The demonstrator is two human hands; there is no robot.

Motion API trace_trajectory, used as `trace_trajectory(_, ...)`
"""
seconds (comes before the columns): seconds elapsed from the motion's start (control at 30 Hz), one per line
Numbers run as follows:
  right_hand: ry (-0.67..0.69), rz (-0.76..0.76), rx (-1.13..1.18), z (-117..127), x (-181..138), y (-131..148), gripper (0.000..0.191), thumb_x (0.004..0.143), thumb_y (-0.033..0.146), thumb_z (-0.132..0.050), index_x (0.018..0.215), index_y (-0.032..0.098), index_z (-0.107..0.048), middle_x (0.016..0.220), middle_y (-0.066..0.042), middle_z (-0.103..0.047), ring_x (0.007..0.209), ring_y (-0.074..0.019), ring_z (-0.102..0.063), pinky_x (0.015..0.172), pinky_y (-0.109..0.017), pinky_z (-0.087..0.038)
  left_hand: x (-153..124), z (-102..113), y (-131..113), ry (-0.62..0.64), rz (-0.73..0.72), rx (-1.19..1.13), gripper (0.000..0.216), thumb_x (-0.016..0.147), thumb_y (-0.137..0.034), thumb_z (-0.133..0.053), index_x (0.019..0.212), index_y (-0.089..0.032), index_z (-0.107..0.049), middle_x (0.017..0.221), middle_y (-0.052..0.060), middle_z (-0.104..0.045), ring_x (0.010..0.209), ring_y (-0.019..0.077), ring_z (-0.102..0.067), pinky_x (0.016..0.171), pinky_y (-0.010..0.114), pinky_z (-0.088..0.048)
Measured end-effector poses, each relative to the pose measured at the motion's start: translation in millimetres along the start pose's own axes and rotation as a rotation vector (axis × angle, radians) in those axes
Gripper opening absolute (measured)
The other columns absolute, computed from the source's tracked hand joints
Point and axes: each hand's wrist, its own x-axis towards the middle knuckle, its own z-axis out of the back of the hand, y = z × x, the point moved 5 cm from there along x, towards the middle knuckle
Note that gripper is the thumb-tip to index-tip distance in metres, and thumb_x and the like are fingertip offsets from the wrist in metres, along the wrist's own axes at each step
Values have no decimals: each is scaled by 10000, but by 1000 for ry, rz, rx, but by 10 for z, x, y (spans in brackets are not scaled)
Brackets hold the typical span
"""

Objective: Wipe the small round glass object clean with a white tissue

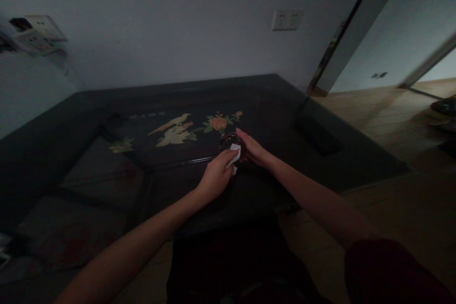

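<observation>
Dimly, both hands clamp a dark round object [231,141] (perhaps a jar; no readable label).

Dim room, black lacquered table [306,152] with inlaid bird and flower motif [185,129], left hand [215,178] pinching a small white cloth [234,154] against a dark round object [230,141], right hand [253,148] cupping that object, wall socket plate [287,19] above, wood floor [384,118] at right.

Small dark round object [230,141]: your right hand [253,148] and the white piece [234,154] pinched in your left hand [215,178] cover most of it; kind untellable. White boxes [35,33], upper left: blurred. Dark item [445,107], right edge: cut off.
</observation>
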Motion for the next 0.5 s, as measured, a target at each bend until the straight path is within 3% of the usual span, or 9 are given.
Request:
trace_trajectory(0.1,-12,-9,3,9,8,-8,581,891,664,-343,827,167,-634,419,22,-514,309,-92,-427,295,-194,-281,14,-6,36,-32,21,-108,440,847,-50,-377,1231,-151,-566,1180,85,-636,1076,180,-607,956,337,-503)
trace_trajectory(0.17,-21,-14,1,9,10,-7,582,897,657,-337,788,166,-628,405,19,-507,303,-94,-427,294,-195,-280,17,3,24,-8,-6,-60,445,848,-44,-382,1242,-151,-558,1177,86,-636,1066,178,-608,948,326,-505)
trace_trajectory(0.27,-44,-21,-9,4,9,-3,589,892,663,-347,722,164,-609,391,16,-498,294,-90,-430,285,-189,-275,14,37,-28,74,-72,210,437,850,-23,-400,1241,-148,-550,1201,101,-623,1089,200,-593,946,346,-506)
trace_trajectory(0.37,-41,-16,-8,-8,21,-16,590,884,672,-358,707,161,-595,416,11,-526,295,-83,-432,273,-184,-280,12,85,-73,156,-111,540,337,897,-71,-411,1188,-137,-566,1163,114,-633,1074,239,-590,846,366,-543)
trace_trajectory(0.5,-6,-2,28,-1,65,-66,593,892,664,-343,768,153,-616,436,21,-532,287,-75,-418,260,-183,-280,22,150,-121,181,-141,751,257,928,-121,-432,1127,-153,-592,1122,99,-649,1062,239,-604,809,359,-539)
